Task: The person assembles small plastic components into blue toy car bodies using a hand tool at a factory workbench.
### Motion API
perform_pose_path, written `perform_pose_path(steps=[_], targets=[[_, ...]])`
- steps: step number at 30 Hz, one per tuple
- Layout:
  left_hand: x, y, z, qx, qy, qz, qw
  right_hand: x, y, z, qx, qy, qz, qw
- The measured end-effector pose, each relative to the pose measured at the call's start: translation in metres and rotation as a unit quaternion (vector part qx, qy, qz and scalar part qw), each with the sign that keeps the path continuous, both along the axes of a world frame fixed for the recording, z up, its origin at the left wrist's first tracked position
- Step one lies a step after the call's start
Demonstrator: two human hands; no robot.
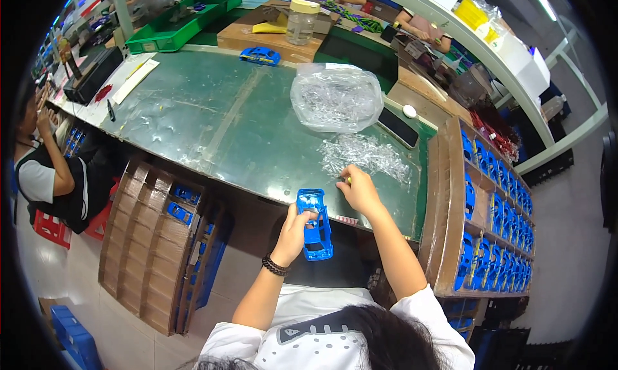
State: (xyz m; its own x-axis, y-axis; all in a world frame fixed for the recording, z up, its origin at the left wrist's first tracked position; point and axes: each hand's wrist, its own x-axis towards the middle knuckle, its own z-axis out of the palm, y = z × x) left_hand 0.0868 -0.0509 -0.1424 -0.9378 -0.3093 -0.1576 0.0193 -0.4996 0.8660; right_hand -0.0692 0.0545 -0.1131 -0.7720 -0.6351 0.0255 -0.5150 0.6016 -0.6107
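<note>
A blue toy car body [317, 241] is gripped by my left hand [293, 233], just off the front edge of the green worktable [212, 125]. Fingers of that hand wrap the car's side, with the thumb over its middle. At the near edge of a loose pile of small clear plastic pieces [368, 159], my right hand [359, 191] has its thumb and fingertips pinched together. Whatever is between those fingertips is too small to make out. Behind the pile lies a clear plastic bag [336, 99] full of similar pieces.
A phone [398, 127] lies right of the bag. A blue toy car [260, 56] and a lidded jar [301, 23] stand farther back. Compartment trays of blue car bodies [483, 202] stand at right; another divided tray [145, 241] leans at left. A person [55, 170] sits far left.
</note>
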Motion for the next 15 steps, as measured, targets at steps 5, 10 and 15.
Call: perform_pose_path(steps=[5,10,15], targets=[[-0.003,0.016,0.0,-0.053,0.007,0.0,0.999,-0.004,0.006,-0.006,0.038,0.019,-0.034,0.999],[-0.005,0.022,-0.013,-0.152,0.016,0.018,0.988,0.004,0.007,-0.003,0.035,0.061,-0.027,0.997],[-0.009,0.034,0.003,-0.134,0.004,-0.015,0.991,0.004,0.021,-0.015,-0.06,0.138,-0.113,0.982]])
